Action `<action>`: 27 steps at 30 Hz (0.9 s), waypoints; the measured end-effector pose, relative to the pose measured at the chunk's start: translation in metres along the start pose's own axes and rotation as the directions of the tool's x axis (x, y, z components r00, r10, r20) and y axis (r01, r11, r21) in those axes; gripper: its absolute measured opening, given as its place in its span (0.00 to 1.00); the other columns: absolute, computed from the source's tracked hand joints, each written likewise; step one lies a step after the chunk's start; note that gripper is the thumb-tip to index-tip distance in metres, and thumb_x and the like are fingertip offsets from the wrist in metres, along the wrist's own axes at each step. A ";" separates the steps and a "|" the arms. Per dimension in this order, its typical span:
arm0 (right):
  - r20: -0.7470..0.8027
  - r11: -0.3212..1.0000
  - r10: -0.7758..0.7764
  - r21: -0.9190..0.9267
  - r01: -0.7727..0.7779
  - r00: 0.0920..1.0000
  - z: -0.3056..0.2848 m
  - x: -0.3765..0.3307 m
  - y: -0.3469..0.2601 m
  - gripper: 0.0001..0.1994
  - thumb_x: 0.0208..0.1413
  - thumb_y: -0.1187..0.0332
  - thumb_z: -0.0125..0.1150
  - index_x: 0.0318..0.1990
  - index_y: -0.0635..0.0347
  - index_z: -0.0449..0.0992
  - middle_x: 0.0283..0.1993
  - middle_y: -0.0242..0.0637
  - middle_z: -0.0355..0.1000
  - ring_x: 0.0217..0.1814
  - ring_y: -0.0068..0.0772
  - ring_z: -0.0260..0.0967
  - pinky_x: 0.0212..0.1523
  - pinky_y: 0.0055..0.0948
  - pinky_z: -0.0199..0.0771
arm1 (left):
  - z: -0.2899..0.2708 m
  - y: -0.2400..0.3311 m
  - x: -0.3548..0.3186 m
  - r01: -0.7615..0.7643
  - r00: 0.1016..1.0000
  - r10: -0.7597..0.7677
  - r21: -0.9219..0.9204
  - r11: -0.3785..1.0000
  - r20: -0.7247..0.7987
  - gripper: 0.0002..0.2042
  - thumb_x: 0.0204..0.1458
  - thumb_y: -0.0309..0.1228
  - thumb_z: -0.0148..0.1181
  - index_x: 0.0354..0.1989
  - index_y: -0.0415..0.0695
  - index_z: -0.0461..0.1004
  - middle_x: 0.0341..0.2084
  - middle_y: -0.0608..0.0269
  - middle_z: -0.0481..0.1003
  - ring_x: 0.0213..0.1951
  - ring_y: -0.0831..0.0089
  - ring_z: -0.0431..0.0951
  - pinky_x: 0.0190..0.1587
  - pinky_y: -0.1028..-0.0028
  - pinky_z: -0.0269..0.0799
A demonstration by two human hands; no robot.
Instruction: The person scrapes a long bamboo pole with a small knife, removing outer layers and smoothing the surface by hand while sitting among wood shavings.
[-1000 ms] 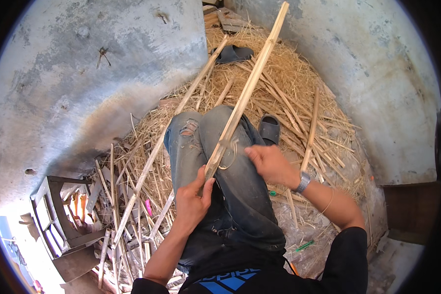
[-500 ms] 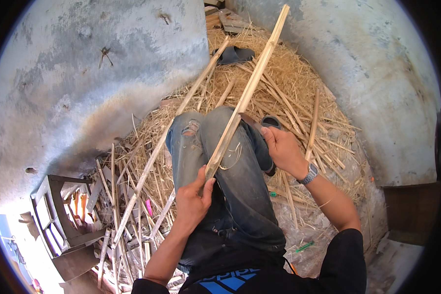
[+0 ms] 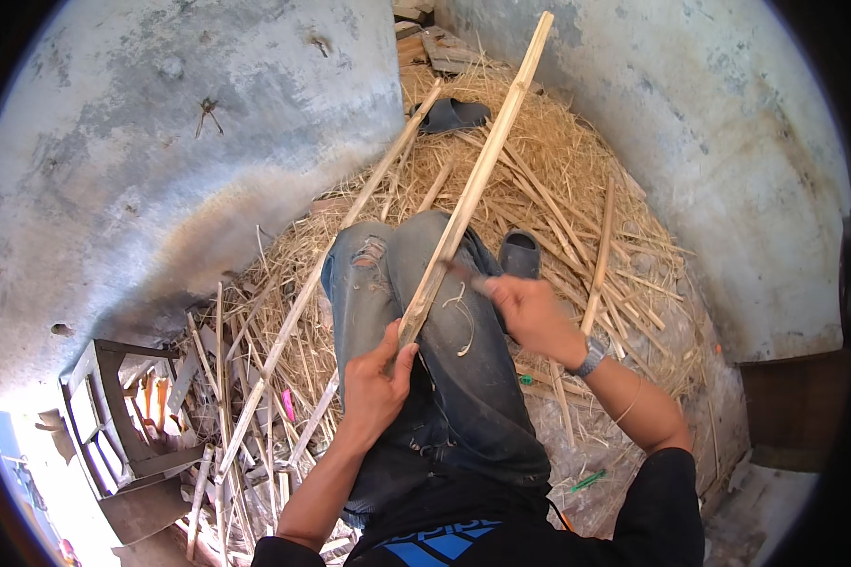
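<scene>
A long pale bamboo strip (image 3: 482, 170) slants across my right thigh, its far end raised toward the wall. My left hand (image 3: 376, 386) pinches the near end of this strip between thumb and fingers. In my right hand (image 3: 541, 317) is a knife (image 3: 467, 275), its dark blade against the strip's right edge above the thigh. Motion smears the blade, and my fingers cover most of the handle. Thin curled shavings (image 3: 465, 326) cling to the jeans (image 3: 482, 397) below the blade.
Another long strip (image 3: 298, 307) leans past my left knee. Straw-like shavings (image 3: 558, 132) and several loose strips (image 3: 603, 246) cover the floor ahead. Dark sandals (image 3: 520, 253) lie among them. Worn walls (image 3: 208, 142) stand left and right; a dark wooden frame (image 3: 113, 416) is at the lower left.
The knife and my right hand have come down along the bamboo strip toward my left hand. The curled shaving on the jeans hangs lower. My left hand keeps its hold.
</scene>
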State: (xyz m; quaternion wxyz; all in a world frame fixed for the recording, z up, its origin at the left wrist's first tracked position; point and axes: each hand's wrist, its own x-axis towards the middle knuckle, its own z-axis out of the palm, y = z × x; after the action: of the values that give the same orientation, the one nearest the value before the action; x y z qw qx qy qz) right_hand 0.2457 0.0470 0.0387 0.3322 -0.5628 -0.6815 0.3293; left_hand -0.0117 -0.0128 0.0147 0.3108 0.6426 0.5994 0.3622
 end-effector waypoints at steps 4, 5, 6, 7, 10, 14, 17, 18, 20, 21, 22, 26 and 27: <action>-0.090 0.989 0.101 -0.100 -0.110 0.991 -0.026 0.023 0.015 0.22 0.74 0.55 0.51 0.37 0.66 0.78 0.20 0.44 0.65 0.23 0.35 0.66 0.28 0.38 0.67 | -0.001 0.004 0.001 -0.043 0.999 0.043 -0.001 0.999 -0.011 0.19 0.61 0.32 0.67 0.58 0.36 0.79 0.34 0.36 0.82 0.35 0.49 0.87 0.37 0.65 0.79; -0.073 0.989 0.093 -0.105 -0.101 0.993 -0.024 0.018 0.014 0.22 0.74 0.54 0.51 0.37 0.65 0.78 0.20 0.47 0.65 0.22 0.41 0.67 0.28 0.40 0.67 | -0.002 0.006 0.002 -0.036 0.999 0.036 0.005 0.999 -0.006 0.19 0.61 0.33 0.67 0.58 0.36 0.79 0.34 0.36 0.82 0.35 0.49 0.87 0.37 0.65 0.79; -0.043 0.987 0.058 -0.150 -0.064 0.997 -0.017 0.010 0.004 0.22 0.74 0.55 0.52 0.35 0.65 0.77 0.20 0.50 0.66 0.22 0.48 0.68 0.27 0.43 0.67 | -0.002 0.007 0.003 -0.026 1.000 0.026 0.010 1.000 0.000 0.20 0.61 0.33 0.67 0.58 0.35 0.79 0.34 0.36 0.82 0.35 0.49 0.87 0.37 0.65 0.79; -0.003 0.981 0.025 -0.192 -0.026 1.000 -0.006 -0.001 -0.006 0.22 0.73 0.55 0.53 0.32 0.65 0.76 0.20 0.52 0.66 0.22 0.54 0.69 0.26 0.46 0.67 | -0.001 0.004 0.002 -0.030 1.000 0.030 0.004 1.000 -0.008 0.20 0.61 0.33 0.67 0.58 0.35 0.78 0.34 0.36 0.82 0.35 0.49 0.87 0.37 0.64 0.79; 0.090 0.991 0.003 -0.135 0.009 0.996 0.006 -0.015 -0.004 0.19 0.72 0.56 0.54 0.33 0.63 0.77 0.24 0.58 0.70 0.28 0.65 0.72 0.28 0.51 0.70 | 0.002 -0.001 0.001 -0.022 1.000 0.021 -0.014 1.000 -0.014 0.20 0.61 0.33 0.66 0.58 0.36 0.78 0.34 0.36 0.82 0.36 0.48 0.87 0.37 0.64 0.79; 0.018 0.994 0.013 -0.107 -0.011 1.000 0.005 -0.013 -0.003 0.18 0.72 0.57 0.54 0.34 0.63 0.77 0.24 0.58 0.70 0.27 0.66 0.71 0.29 0.51 0.71 | 0.001 -0.002 0.000 -0.053 0.999 0.053 -0.011 0.999 -0.014 0.20 0.61 0.34 0.66 0.59 0.36 0.78 0.34 0.35 0.81 0.37 0.48 0.86 0.39 0.64 0.79; 0.126 0.990 0.022 -0.144 -0.004 0.992 0.010 -0.026 -0.013 0.19 0.72 0.58 0.53 0.32 0.64 0.76 0.25 0.58 0.71 0.28 0.67 0.71 0.29 0.52 0.70 | -0.001 0.000 0.001 -0.039 0.999 0.039 0.013 0.999 -0.011 0.20 0.62 0.34 0.66 0.59 0.36 0.78 0.34 0.35 0.81 0.38 0.48 0.87 0.40 0.64 0.79; 0.113 0.989 0.039 -0.149 -0.022 0.993 0.007 -0.022 -0.011 0.19 0.72 0.58 0.53 0.32 0.64 0.75 0.25 0.58 0.71 0.28 0.67 0.71 0.29 0.53 0.70 | -0.002 0.002 0.002 -0.018 1.000 0.018 0.017 1.000 -0.001 0.20 0.62 0.34 0.66 0.59 0.36 0.78 0.34 0.35 0.81 0.38 0.48 0.87 0.40 0.64 0.79; 0.087 0.986 0.074 -0.158 -0.059 0.993 -0.001 -0.013 -0.007 0.19 0.72 0.58 0.53 0.32 0.64 0.75 0.26 0.58 0.71 0.29 0.67 0.72 0.30 0.54 0.70 | -0.004 0.005 0.002 0.019 1.000 -0.019 -0.016 1.000 0.015 0.20 0.62 0.34 0.66 0.59 0.36 0.78 0.35 0.34 0.81 0.39 0.48 0.87 0.40 0.63 0.79; 0.096 0.990 0.064 -0.135 -0.051 0.993 0.001 -0.018 -0.007 0.20 0.72 0.58 0.53 0.31 0.64 0.75 0.26 0.59 0.71 0.29 0.67 0.71 0.30 0.53 0.70 | -0.003 0.009 0.001 0.045 0.999 -0.044 -0.038 0.998 0.025 0.20 0.62 0.34 0.66 0.59 0.36 0.78 0.36 0.34 0.81 0.40 0.48 0.87 0.40 0.63 0.79; 0.104 0.993 0.055 -0.111 -0.043 0.993 0.007 -0.026 -0.009 0.20 0.72 0.58 0.53 0.30 0.64 0.74 0.26 0.59 0.71 0.30 0.67 0.71 0.30 0.52 0.69 | -0.004 0.013 0.001 0.121 0.990 -0.119 -0.020 0.992 0.068 0.20 0.62 0.34 0.66 0.59 0.36 0.78 0.36 0.34 0.81 0.40 0.48 0.87 0.41 0.63 0.79; 0.245 0.998 0.063 -0.021 -0.059 0.968 0.003 -0.025 -0.001 0.22 0.73 0.58 0.54 0.27 0.65 0.73 0.23 0.55 0.69 0.23 0.55 0.69 0.28 0.44 0.67 | -0.002 0.002 0.001 0.030 0.999 -0.030 -0.016 0.999 0.023 0.20 0.62 0.34 0.66 0.59 0.38 0.78 0.36 0.36 0.81 0.40 0.49 0.86 0.41 0.62 0.79; 0.247 0.993 0.095 0.039 -0.108 0.964 0.000 -0.022 0.001 0.22 0.72 0.57 0.54 0.27 0.66 0.73 0.21 0.52 0.67 0.23 0.48 0.67 0.28 0.41 0.66 | 0.000 -0.001 0.001 -0.087 0.995 0.086 -0.028 0.996 -0.043 0.20 0.62 0.34 0.66 0.59 0.38 0.78 0.36 0.36 0.81 0.40 0.49 0.86 0.40 0.62 0.79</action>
State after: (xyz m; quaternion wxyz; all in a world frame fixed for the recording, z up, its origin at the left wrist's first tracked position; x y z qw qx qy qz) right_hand 0.2496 0.0259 0.0364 0.2430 -0.5432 -0.6787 0.4305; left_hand -0.0121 -0.0118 0.0143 0.2919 0.6554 0.5719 0.3977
